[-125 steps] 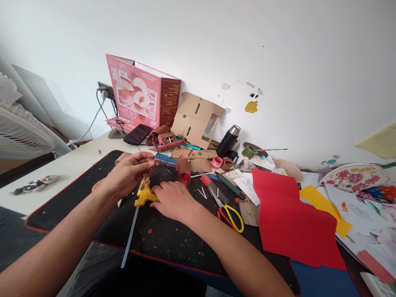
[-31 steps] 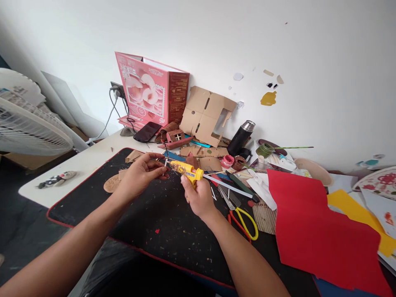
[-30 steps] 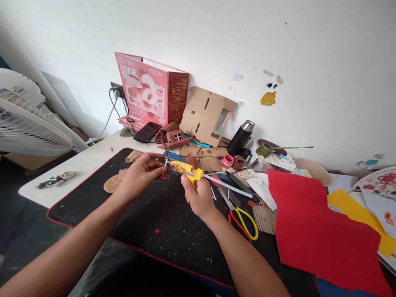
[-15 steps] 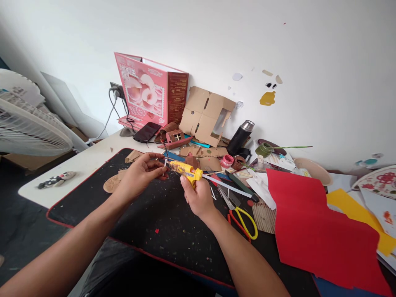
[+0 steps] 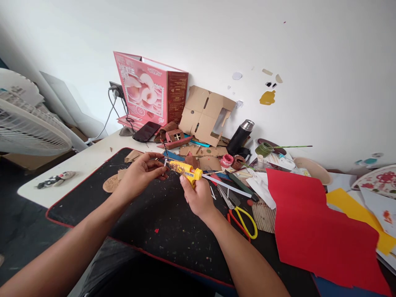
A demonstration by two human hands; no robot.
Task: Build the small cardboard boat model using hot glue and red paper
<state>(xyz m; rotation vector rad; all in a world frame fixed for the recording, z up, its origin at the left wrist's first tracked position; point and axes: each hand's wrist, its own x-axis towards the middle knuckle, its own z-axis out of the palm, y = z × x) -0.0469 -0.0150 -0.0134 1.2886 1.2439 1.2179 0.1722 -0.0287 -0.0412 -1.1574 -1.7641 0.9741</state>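
Since the first frame, my right hand (image 5: 199, 198) has lifted the single yellow plastic pistol-shaped glue gun (image 5: 185, 171) off the mat and swung it sideways, its nozzle now at my left fingertips. My right fingers wrap its handle, and one long translucent glue stick (image 5: 229, 185) juts from its back. My left hand (image 5: 140, 175) pinches one thin dark twig-like piece (image 5: 165, 150) between thumb and fingers, beside the nozzle. I count three open paint pots: a small round pink one (image 5: 227, 161), a small round brown one (image 5: 238, 162) and a squat green one (image 5: 264, 149) with a brush across it. One pair of red-and-yellow-handled metal scissors (image 5: 235, 209) lies right of my hand. Pale characters on the tall pink cardboard box (image 5: 145, 90) and print on the flat brown cardboard strip (image 5: 216, 151) are too small for me to read; the gun's label blurs. Behind stands one black cylindrical flask (image 5: 239, 138), tilted. One big red sheet (image 5: 318, 222) covers the right end of my black red-edged mat (image 5: 139, 222).
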